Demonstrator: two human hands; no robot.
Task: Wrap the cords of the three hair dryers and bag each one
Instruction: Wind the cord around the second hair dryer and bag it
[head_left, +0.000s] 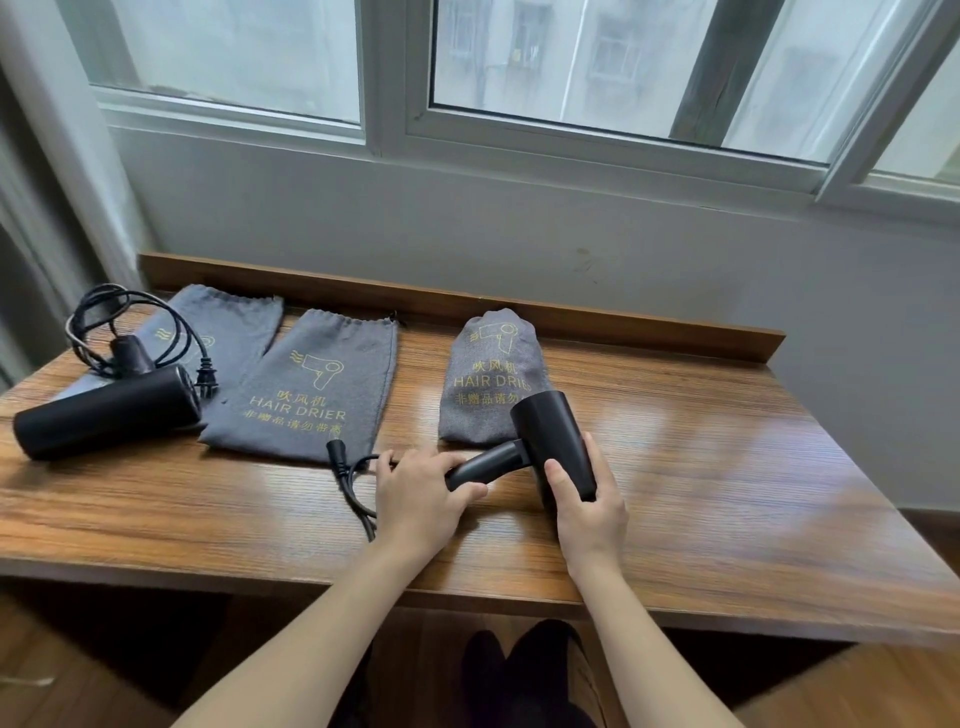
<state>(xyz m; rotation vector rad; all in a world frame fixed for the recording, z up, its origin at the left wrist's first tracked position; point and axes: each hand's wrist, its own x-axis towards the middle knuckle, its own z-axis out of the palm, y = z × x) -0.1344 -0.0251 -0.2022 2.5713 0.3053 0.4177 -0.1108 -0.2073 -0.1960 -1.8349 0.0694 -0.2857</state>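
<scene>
left hand (415, 491) gripping dryer (550, 441) handle, hiding cord (353, 488) end; right hand (587, 499) clasping barrel; third dryer unseen in filled bag (485, 384).

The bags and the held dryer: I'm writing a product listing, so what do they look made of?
Bags: grey woven or felt-like cloth, matte, by the soft creases and wavy top edge; gold print. Dryer: probably black plastic, satin-matte, smooth with only faint highlights.

A wooden table (675, 467) with a raised back lip stood against a grey wall (519, 234). Above the table ran a white-framed window (395, 104) (buildings blurred beyond), and a curtain (47, 171) hung at its left.
</scene>
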